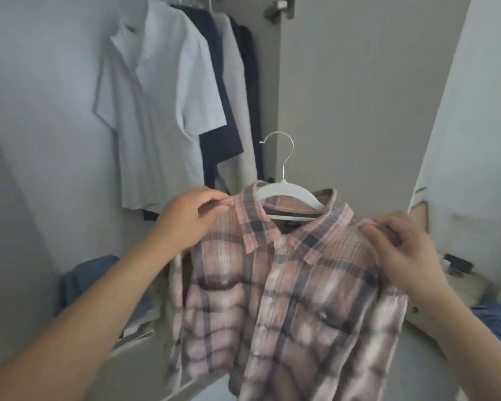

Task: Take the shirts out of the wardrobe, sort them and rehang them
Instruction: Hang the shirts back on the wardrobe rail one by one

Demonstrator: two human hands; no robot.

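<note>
My left hand [185, 218] pinches the left shoulder seam of the pink plaid shirt [287, 285], fingertips curled over the cloth just beside the collar, and my right hand [399, 250] grips the right shoulder the same way, thumb on top and fingers bunched into the fabric. Between them the shirt hangs on a white hanger [287, 195], whose metal hook [281, 151] stands free in the air, caught on nothing. So the shirt is out in front of me, near, carried only by my two grips, its tails drooping toward the floor. Farther off and to the left, the white short-sleeved shirt [156, 111] hangs on the rail with dark garments [226, 111] and another pale one behind it, against the inside of the wardrobe [344, 82]. Low on the left lies a heap of blue cloth [87, 282]. The risk, as I judge it, is in the shoulders: I hold fabric, not the hanger, so if either pinch slackens the hanger may tip and slide out of the collar. The open placket makes that easier. Lifting toward the rail, the hook could also snag a hanging sleeve.
</note>
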